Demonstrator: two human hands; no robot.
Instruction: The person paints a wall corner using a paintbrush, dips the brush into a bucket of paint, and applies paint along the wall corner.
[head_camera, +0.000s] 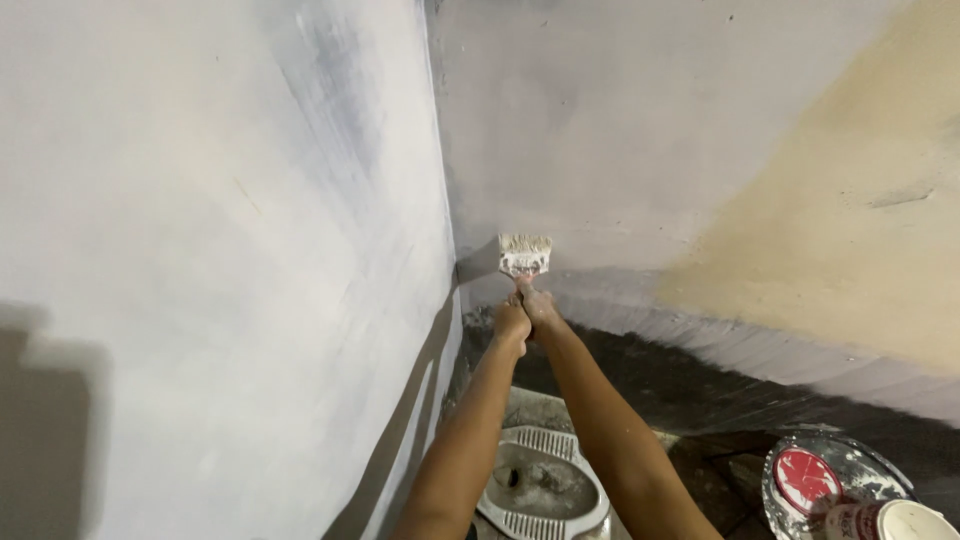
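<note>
1. I see both arms stretched forward toward the corner where two walls meet, the hands close together, touching at the brush handle.
2. My left hand (511, 326) is curled in a fist around the lower end of the handle; its fingers are closed tight.
3. My right hand (540, 308) grips the handle just above and beside the left, fingers wrapped round it too.
4. The paintbrush (525, 255) is a wide flat one, bristles up and caked with whitish paint, pressed against the right wall (640, 130) just beside the corner, near that wall's lower painted edge.
5. The left wall (200, 250) is pale grey-white with streaks.
6. A bare tan patch (860, 230) covers the right wall's far right part.
7. Below my arms, a squat toilet pan (540, 485) sits in the floor.
8. At the bottom right corner stands a paint-spattered metal basin (850, 470) with a red lid (806, 478) in it, and a white paint tub (895, 522) just beside that.
</note>
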